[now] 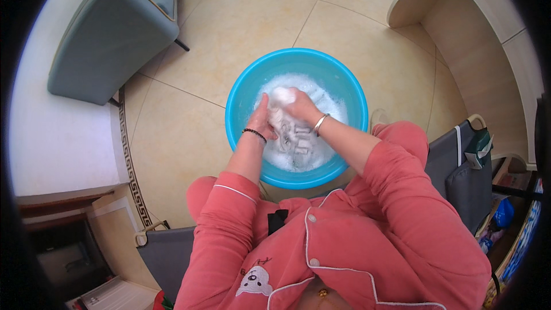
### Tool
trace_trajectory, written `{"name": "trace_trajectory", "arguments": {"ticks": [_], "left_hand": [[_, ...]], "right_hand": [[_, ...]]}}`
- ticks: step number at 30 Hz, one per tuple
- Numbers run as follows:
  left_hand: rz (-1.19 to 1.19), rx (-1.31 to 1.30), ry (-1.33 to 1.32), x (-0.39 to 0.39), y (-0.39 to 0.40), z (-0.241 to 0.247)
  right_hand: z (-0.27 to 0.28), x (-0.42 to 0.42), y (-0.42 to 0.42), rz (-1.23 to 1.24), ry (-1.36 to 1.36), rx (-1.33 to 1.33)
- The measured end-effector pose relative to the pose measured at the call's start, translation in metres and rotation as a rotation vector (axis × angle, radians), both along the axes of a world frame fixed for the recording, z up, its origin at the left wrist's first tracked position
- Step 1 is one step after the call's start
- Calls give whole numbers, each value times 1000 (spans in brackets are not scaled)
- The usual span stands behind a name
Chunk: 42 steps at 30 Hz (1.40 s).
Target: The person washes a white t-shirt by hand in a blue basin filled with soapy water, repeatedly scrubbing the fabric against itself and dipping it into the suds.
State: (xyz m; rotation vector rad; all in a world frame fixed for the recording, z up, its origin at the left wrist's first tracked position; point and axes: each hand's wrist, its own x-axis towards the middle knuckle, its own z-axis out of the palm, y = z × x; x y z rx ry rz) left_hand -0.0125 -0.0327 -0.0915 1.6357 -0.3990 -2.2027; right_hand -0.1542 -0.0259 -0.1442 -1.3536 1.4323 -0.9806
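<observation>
A round blue plastic basin [231, 114] stands on the tiled floor between my knees and holds water with thick white suds [335, 107]. A wet white cloth with grey marks [297, 137] lies in the foam. My left hand [261, 116], with a dark bead bracelet at the wrist, is at the left edge of the cloth, thumb up and fingers partly hidden behind the fabric. My right hand [301, 104], with a silver bangle, is curled on a bunched, foam-covered part of the cloth at the upper middle of the basin.
A grey-blue upholstered chair [112, 38] stands at the upper left beside a white wall. Light wooden furniture [473, 43] curves along the right. Grey fabric with rounded frame ends [168, 249] shows on both sides of me. A green tissue pack [478, 148] hangs at the right.
</observation>
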Motion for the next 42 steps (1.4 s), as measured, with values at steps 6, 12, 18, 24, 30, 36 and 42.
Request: {"name": "trace_trajectory", "arguments": {"ticks": [6,12,18,24,30,36,42], "left_hand": [[416,-374,813,17,1,-11],[200,-222,803,32,-14,-36],[302,-410,619,21,-5,-4],[255,-487,701,17,-1,-1],[243,-502,495,23,-10,-16],[-297,-693,-692,22,-5,-28],[-1094,-978,-1288,0,32,12]], "right_hand": [[102,52,46,173,55,-394],[107,13,40,533,283,-44],[89,-16,28,520,567,226],[58,-24,26,359,329,33],[98,-35,3,146,509,-63],[70,-66,-19,-196,454,-81],[46,-25,15,158,1040,-70]]}}
